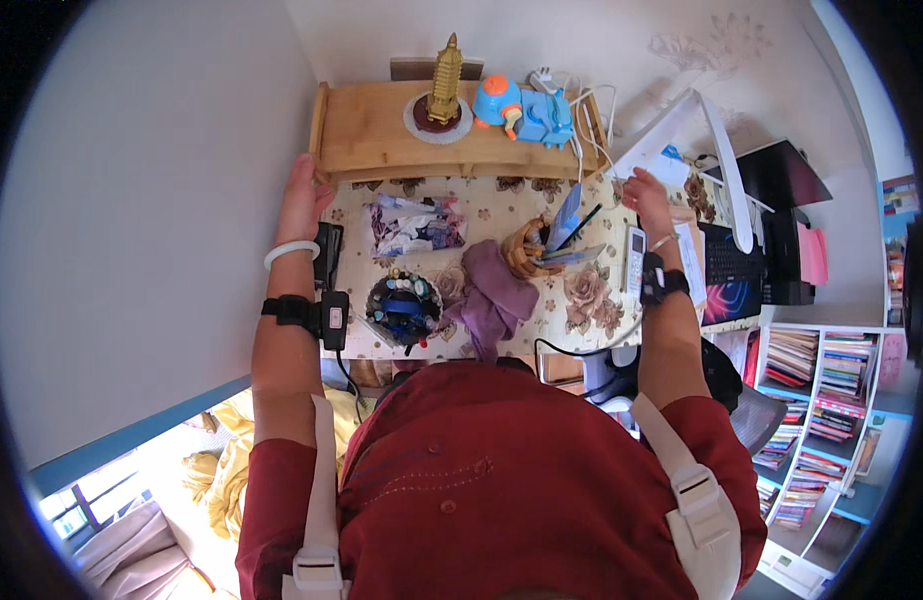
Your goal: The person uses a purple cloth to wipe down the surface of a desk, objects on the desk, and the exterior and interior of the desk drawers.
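A low wooden desk shelf [372, 128] stands at the back of the desk. My left hand [304, 195] is at its left end, with the fingers along the outer side and the thumb near the front corner. Just off the right end is my right hand [650, 197], its fingers loosely bent and apart with nothing in them. On the shelf are a gold pagoda model [446, 85] on a round white doily [414, 122], an orange-and-blue toy [497, 100] and a light-blue toy-like object [547, 118]. A white folding lamp [727, 165] rises beside my right hand.
On the flowered tablecloth [587, 295] lie a patterned pouch [417, 225], a purple cloth [500, 290], a basket of pens [527, 250], a round holder of small items [405, 305] and a white remote [636, 262]. A laptop [732, 265] is at right; bookshelves [817, 400] stand beyond.
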Action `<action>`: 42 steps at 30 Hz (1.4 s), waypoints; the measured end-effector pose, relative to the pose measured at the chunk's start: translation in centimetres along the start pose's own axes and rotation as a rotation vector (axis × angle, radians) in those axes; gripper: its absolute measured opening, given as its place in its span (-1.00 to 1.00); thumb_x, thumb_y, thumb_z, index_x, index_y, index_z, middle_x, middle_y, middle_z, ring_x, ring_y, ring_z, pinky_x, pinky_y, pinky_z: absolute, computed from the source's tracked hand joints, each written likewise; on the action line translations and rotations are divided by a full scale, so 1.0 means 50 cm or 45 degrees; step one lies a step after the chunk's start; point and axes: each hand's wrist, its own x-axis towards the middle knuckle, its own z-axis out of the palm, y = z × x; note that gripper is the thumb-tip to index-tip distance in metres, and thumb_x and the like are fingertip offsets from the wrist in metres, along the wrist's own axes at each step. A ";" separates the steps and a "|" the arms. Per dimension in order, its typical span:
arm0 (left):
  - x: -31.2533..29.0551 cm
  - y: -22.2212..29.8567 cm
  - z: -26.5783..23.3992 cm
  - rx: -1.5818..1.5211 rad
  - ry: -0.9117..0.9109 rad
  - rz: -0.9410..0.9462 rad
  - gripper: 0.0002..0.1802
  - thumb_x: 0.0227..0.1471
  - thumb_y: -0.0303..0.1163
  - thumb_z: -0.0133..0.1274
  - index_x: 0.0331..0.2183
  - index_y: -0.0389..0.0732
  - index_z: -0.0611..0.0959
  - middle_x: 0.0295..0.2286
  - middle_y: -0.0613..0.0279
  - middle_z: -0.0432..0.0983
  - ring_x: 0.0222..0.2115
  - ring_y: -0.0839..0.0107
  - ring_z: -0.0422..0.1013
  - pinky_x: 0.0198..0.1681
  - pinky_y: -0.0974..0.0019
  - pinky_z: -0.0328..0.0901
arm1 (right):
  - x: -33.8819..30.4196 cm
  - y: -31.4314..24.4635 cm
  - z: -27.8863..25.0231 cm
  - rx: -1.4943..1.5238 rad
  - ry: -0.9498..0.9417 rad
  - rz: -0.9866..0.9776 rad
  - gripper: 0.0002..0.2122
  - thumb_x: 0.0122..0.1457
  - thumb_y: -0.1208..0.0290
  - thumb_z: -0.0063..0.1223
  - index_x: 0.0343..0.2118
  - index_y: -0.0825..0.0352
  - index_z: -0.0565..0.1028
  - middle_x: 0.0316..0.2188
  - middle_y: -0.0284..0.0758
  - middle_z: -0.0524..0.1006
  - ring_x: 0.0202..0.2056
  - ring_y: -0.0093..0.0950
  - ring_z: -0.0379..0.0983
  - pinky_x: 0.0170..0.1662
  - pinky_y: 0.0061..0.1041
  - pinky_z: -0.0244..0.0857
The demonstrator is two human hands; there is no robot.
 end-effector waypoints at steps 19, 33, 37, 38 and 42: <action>0.116 -0.014 0.014 0.348 0.129 0.052 -0.57 0.12 -0.14 -0.28 -0.27 -0.32 0.49 -0.43 0.20 0.38 -0.43 0.42 0.29 -0.35 0.33 0.26 | 0.103 0.017 0.061 -0.518 -0.378 0.086 -0.72 0.09 0.39 -0.07 -0.13 0.34 0.41 -0.46 -0.39 0.43 -0.47 -0.62 0.38 -0.41 -0.67 0.37; 0.158 -0.039 0.035 0.535 0.198 0.095 -0.55 0.10 -0.19 -0.29 -0.47 -0.40 0.49 -0.60 0.09 0.37 -0.60 0.33 0.32 -0.49 0.29 0.26 | 0.187 0.077 0.027 -0.704 -0.309 -0.026 -0.77 0.10 0.36 -0.09 -0.24 0.38 0.41 -0.55 -0.38 0.42 -0.60 -0.59 0.36 -0.52 -0.63 0.35; 0.176 -0.061 0.013 0.776 0.045 0.190 -0.54 0.11 -0.18 -0.30 -0.46 -0.39 0.49 -0.57 0.04 0.38 -0.59 0.27 0.33 -0.46 0.25 0.27 | 0.194 0.070 0.030 -0.778 -0.348 0.013 -0.74 0.11 0.29 -0.07 -0.25 0.40 0.39 -0.57 -0.34 0.43 -0.58 -0.55 0.40 -0.53 -0.60 0.35; 0.169 -0.057 0.022 0.873 -0.002 0.160 -0.55 0.11 -0.17 -0.31 -0.42 -0.39 0.49 -0.52 0.01 0.41 -0.54 0.26 0.35 -0.43 0.25 0.27 | 0.184 0.079 0.019 -0.647 -0.350 0.035 -0.73 0.11 0.28 -0.06 -0.26 0.41 0.39 -0.57 -0.34 0.43 -0.58 -0.55 0.40 -0.53 -0.60 0.35; 0.143 -0.043 0.033 0.422 0.022 -0.012 -0.48 0.10 -0.10 -0.22 -0.08 -0.35 0.35 -0.15 -0.06 0.36 -0.15 0.22 0.33 -0.17 0.29 0.26 | 0.174 0.081 0.014 -0.597 -0.454 -0.022 -0.73 0.10 0.34 -0.05 -0.18 0.38 0.37 -0.50 -0.40 0.44 -0.54 -0.58 0.39 -0.49 -0.61 0.34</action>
